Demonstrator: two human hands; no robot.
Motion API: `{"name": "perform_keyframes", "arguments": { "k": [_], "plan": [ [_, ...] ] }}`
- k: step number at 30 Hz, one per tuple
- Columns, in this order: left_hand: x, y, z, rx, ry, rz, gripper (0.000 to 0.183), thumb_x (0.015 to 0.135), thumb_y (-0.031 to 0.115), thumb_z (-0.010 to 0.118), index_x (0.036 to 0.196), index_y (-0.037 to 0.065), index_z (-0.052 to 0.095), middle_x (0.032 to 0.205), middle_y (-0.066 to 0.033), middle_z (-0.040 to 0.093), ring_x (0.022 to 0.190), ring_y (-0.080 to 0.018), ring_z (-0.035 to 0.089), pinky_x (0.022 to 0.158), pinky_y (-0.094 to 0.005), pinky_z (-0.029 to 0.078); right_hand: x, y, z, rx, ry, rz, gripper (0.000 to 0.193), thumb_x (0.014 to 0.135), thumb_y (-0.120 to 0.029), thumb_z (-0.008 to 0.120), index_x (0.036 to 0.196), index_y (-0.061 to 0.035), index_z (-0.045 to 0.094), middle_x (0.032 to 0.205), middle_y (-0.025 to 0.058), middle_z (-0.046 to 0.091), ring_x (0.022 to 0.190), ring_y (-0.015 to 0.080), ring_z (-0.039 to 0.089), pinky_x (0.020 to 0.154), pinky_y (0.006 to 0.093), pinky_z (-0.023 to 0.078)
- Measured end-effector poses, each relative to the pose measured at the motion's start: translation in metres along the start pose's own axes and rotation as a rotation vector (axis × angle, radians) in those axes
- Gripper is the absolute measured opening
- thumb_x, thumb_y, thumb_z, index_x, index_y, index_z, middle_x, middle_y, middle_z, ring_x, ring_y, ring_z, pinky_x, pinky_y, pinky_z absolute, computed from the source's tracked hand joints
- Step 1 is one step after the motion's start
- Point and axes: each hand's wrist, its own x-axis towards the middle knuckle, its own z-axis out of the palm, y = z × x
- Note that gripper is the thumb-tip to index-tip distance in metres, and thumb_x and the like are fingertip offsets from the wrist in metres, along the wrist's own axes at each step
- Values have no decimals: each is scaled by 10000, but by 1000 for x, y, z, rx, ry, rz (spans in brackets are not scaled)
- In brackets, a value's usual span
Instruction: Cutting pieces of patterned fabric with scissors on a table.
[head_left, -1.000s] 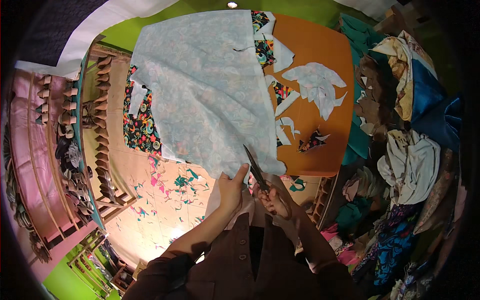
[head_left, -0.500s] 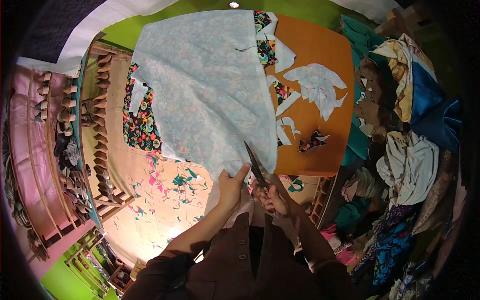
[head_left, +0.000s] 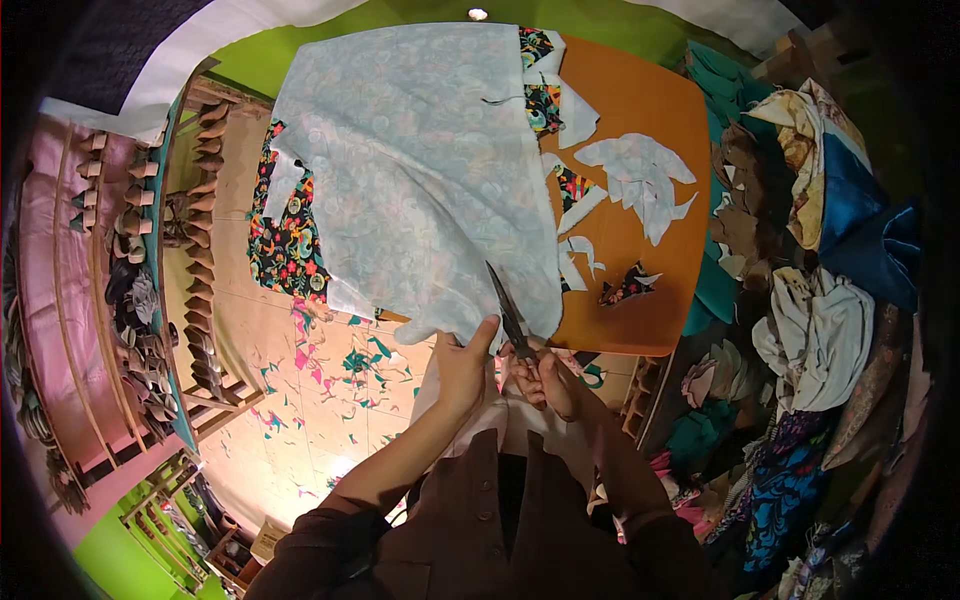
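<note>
Gripping slender, pointed scissors [head_left: 511, 312], the right hand [head_left: 542, 383] sits beside the left hand [head_left: 463, 374], which pinches creased, pale cloth [head_left: 410, 190].

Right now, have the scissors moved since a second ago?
Yes: the scissors have moved forward, their tip now farther in from the near edge of the orange table.

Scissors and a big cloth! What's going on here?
A person is holding dark scissors in the right hand and the near edge of a big pale cloth in the left hand. A scissor blade shows over the cloth, which is spread across an orange table. Loose cloth pieces lie on the table's right side, and colorful scraps are scattered on the floor.
</note>
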Motion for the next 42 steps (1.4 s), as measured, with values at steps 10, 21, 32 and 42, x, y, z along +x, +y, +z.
{"name": "perform_keyframes", "arguments": {
  "k": [10,21,32,42],
  "plan": [
    [-3,-5,-11,119,-8,-10,249,771,134,634,932,26,479,862,-41,545,724,-96,505,624,-220,405,2,-8,11,-164,83,-82,777,602,-778,380,914,-67,412,675,-63,337,485,7,256,395,156,202],
    [-5,17,-54,655,-338,-283,324,815,271,578,605,38,493,533,-3,467,511,-71,430,494,-217,349,-2,23,-8,-162,134,-76,681,639,-754,390,767,-84,390,583,-58,290,461,20,230,405,168,191],
    [20,19,-17,875,-372,350,266,752,122,652,908,7,470,725,-66,517,657,-119,516,596,-237,430,-2,9,10,111,3,-25,787,571,-733,486,1026,-99,388,697,-62,315,497,10,266,414,138,206],
    [25,12,-28,691,-304,256,215,774,62,601,950,-9,499,758,-53,539,720,-95,537,633,-201,428,-5,3,-6,-14,-35,58,681,710,-685,402,1070,-107,401,699,-57,335,514,28,286,433,164,256]
  ]
}}
